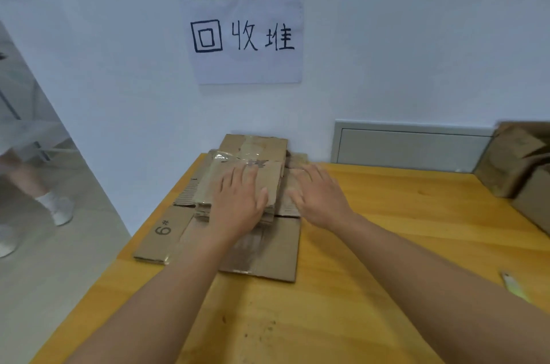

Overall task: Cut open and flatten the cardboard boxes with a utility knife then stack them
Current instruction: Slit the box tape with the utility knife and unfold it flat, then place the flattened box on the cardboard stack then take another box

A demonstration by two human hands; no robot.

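Head view: both hands lie flat with fingers straight on a stack of flattened cardboard boxes [238,208] at the far left part of the wooden bench [372,244]. The left hand [238,203] presses palm-down on the top piece, fingers spread. The right hand [318,200] rests just beside it on the stack's right edge, fingers straight and slightly apart. The cardboard is brown and worn, with shiny clear tape across the upper pieces and corrugated edges showing at the left; the large bottom sheet bears a printed "6#". A utility knife [513,286], partly hidden by the right forearm, lies at the near right. Unflattened boxes [518,161] stand at the far right. A paper sign [247,36] with handwritten characters is taped to the wall above the stack.
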